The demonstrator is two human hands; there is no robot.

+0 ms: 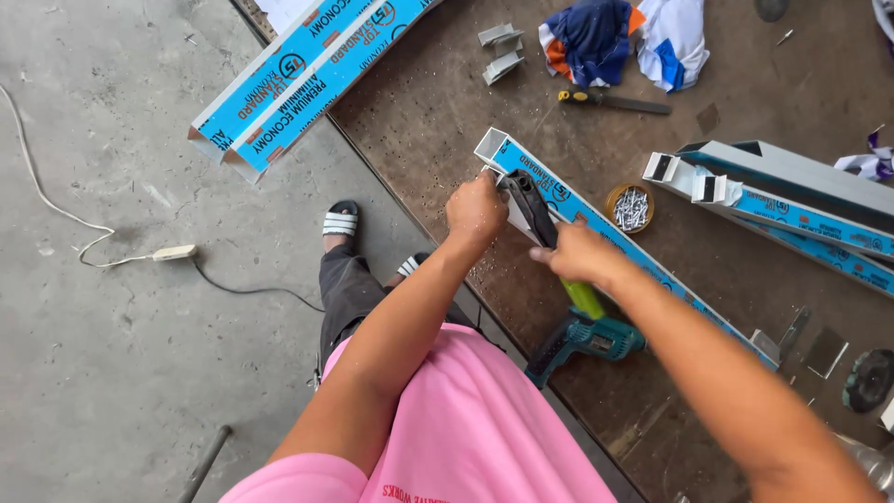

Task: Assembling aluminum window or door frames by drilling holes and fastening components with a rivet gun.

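We are in a metal fabrication workshop. We see a worn brown workbench (438, 102) over a bare concrete floor (112, 354), with aluminium profiles in blue film (298, 70) stacked across it. A tub of rivets (630, 207), a teal power drill (582, 340), metal shavings and loose offcut brackets (501, 51) show it.

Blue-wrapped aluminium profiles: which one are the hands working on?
The single profile lying diagonally under both hands, beside the tin of screws; the others lie untouched at the table's edges.
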